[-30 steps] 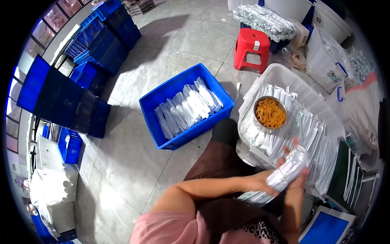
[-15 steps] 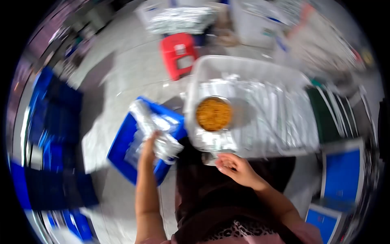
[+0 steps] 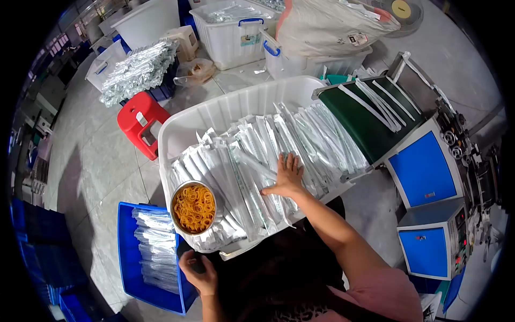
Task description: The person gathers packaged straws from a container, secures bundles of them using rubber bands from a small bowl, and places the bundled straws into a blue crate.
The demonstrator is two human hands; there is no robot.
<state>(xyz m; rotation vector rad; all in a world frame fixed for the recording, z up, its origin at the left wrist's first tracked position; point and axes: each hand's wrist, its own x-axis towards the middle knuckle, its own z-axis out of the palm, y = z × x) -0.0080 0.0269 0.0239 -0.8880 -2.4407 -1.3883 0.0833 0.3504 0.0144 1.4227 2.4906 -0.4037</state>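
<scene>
My right hand (image 3: 286,178) lies with its fingers spread on the long, thin white wrapped packets (image 3: 230,177) that fill a large white plastic tub (image 3: 177,126). It is open and grips none of them. My left hand (image 3: 199,273) is below the tub's near left corner, beside a blue bin (image 3: 126,257). Its fingers are loosely curved and apart, with only something dark showing between them. Bundles of silvery wrapped packets (image 3: 155,249) lie stacked in the blue bin. A round metal bowl (image 3: 173,214) of yellow-orange rubber bands (image 3: 194,208) rests on the packets at the tub's left end.
At the tub's right end, a green conveyor belt (image 3: 354,110) carries several white strips, beside a machine with blue panels (image 3: 426,166). A red stool (image 3: 140,121) stands behind left, near a pile of silvery packets (image 3: 139,70). Large white tubs (image 3: 228,40) and a sack (image 3: 327,32) stand behind.
My left hand has released the white packet bundle, now in the blue bin, and drawn back toward me. My right hand has reached forward onto the packets. The view has turned right.
</scene>
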